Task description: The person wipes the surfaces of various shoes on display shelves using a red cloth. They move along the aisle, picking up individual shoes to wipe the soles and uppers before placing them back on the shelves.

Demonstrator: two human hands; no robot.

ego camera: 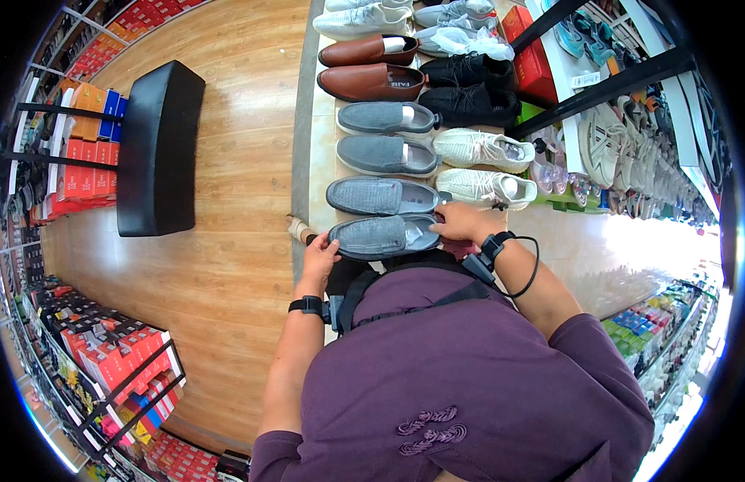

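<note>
My left hand [322, 256] has its fingers and thumb on the toe of a grey fabric slip-on shoe [366, 237], which lies across the near end of a row of shoes. At the heel of that shoe is my right hand [466, 222], its fingers bent against the rim. Pale paper shows inside the shoe. Its matching grey slip-on [378, 196] lies alongside, just beyond it. Further up the row come a blue-grey pair of slip-ons [384, 155] and brown leather loafers [369, 83]. White knit sneakers [478, 187] and black sneakers [469, 105] stand to the right.
A black padded bench [158, 150] stands on the wood floor at left. Metal racks hold red shoe boxes [122, 355] at lower left. Right of the row, a white shelf [574, 132] with black bars carries more shoes. A red box [529, 57] stands beside it.
</note>
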